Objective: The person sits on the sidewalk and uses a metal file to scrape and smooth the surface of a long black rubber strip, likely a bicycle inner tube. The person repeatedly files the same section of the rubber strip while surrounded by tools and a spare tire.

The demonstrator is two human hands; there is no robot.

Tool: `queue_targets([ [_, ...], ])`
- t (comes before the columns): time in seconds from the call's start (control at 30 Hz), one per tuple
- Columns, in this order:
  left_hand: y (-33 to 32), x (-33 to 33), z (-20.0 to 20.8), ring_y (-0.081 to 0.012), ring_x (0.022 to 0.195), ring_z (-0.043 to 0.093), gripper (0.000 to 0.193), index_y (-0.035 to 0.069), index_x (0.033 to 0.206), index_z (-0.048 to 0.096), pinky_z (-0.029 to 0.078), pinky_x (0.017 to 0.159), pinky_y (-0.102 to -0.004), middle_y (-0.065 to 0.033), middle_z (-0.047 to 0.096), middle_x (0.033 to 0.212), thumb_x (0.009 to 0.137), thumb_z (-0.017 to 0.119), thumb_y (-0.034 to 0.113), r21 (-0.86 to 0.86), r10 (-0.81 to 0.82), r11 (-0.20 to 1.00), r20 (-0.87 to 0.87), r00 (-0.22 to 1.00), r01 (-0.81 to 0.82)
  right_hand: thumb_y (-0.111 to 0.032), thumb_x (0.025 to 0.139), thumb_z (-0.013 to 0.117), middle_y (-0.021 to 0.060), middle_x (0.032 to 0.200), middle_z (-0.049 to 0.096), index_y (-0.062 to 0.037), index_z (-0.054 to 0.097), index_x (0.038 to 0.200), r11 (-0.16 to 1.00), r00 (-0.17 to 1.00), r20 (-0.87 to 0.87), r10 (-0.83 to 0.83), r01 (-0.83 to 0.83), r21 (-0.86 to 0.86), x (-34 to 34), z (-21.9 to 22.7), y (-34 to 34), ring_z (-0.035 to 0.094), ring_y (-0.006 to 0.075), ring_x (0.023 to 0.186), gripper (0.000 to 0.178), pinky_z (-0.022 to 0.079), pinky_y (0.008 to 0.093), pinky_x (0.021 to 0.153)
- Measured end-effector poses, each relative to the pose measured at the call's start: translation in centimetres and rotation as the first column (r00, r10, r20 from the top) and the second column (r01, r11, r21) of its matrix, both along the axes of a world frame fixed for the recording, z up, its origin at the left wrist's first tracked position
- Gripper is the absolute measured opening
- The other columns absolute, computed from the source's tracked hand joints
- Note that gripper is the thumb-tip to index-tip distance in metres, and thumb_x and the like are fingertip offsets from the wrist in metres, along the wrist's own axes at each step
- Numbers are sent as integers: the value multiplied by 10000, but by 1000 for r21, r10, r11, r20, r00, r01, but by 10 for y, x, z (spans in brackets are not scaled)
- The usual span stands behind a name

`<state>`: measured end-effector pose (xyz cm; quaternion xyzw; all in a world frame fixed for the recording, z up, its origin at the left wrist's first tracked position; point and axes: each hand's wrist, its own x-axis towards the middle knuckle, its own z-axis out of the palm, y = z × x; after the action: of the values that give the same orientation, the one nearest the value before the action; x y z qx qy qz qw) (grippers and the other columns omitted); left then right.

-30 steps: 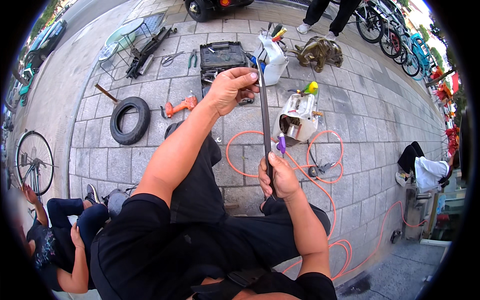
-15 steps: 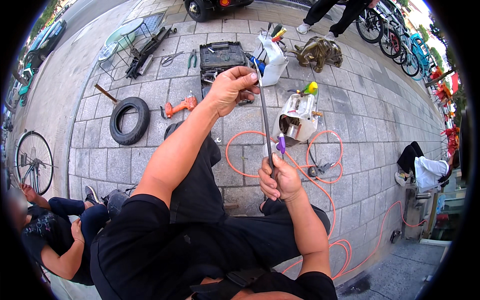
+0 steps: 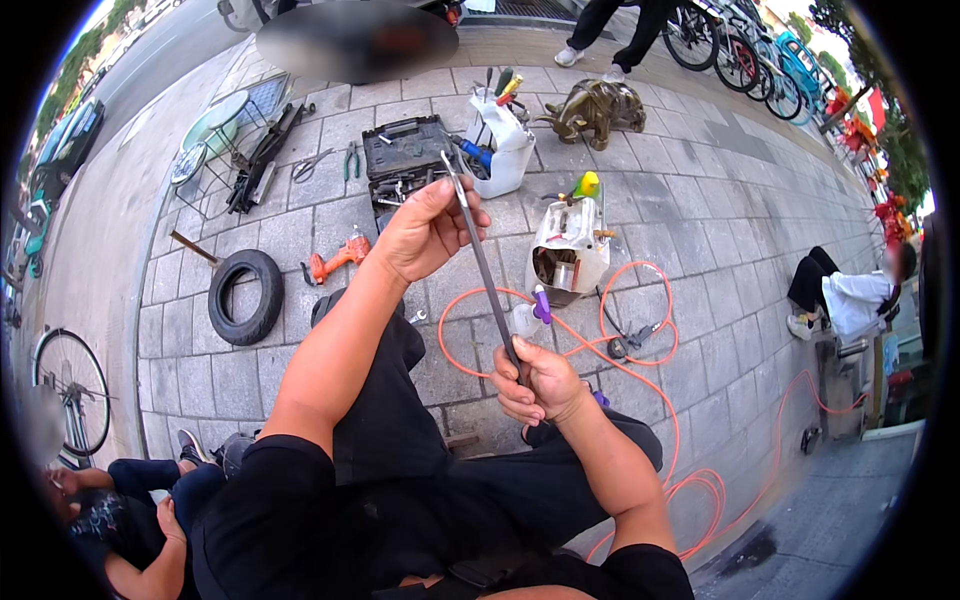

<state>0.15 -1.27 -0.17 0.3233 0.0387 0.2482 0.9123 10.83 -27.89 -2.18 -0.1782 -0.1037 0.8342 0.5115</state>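
Between my two hands slants a long, thin, dark metal tire lever (image 3: 488, 275) with a shiny, slightly bent upper tip. My left hand (image 3: 425, 230) pinches it just below that tip, thumb against the metal. Lower and to the right, the fingers of my right hand (image 3: 540, 385) close around its other end, which they hide. Beyond my hands the lever's tip overlaps an open black tool case (image 3: 405, 148) on the paving. Behind the lever's lower half stands a clear spray bottle (image 3: 524, 320) with a purple trigger head.
A loose tire (image 3: 246, 298) and an orange power drill (image 3: 338, 258) lie to the left. Cut-open white jugs (image 3: 515, 160) hold tools; a yellow-green toy bird (image 3: 587, 184) sits on the nearer one. An orange hose (image 3: 668, 410) loops at right. A bull statue (image 3: 600, 112) stands beyond; people sit at both sides.
My view has shifted, so the ground things sit further left and a little lower. Both hands still hold the lever, which now leans further left.
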Motion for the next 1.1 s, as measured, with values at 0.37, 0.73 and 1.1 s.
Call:
queue_targets([
  [0.37,-1,6,1,-183,844,603,255,88,1043,618,506,778,-358,-20,630,937,994,663,334,39,166,986,-33,986,-165,-587,1065,364,49,616,475,-49,547,904,994,936,344,-71,94,-51,-11,10,9,431,135,402,590,350,266,376],
  [0.73,-5,-5,11,-193,840,609,329,104,1045,593,523,764,-387,-25,610,930,1030,578,432,35,5,999,-44,999,-3,-577,1068,369,53,589,450,-45,528,856,996,936,346,-67,81,-26,-16,12,7,406,126,423,594,345,253,376],
  [1.1,3,-6,1,-168,806,601,298,101,1025,577,511,724,-338,-27,610,907,1050,565,398,38,33,999,-53,998,-31,-575,1075,355,19,564,439,-60,544,795,999,950,308,-43,35,31,-11,-1,9,398,112,345,615,324,257,335],
])
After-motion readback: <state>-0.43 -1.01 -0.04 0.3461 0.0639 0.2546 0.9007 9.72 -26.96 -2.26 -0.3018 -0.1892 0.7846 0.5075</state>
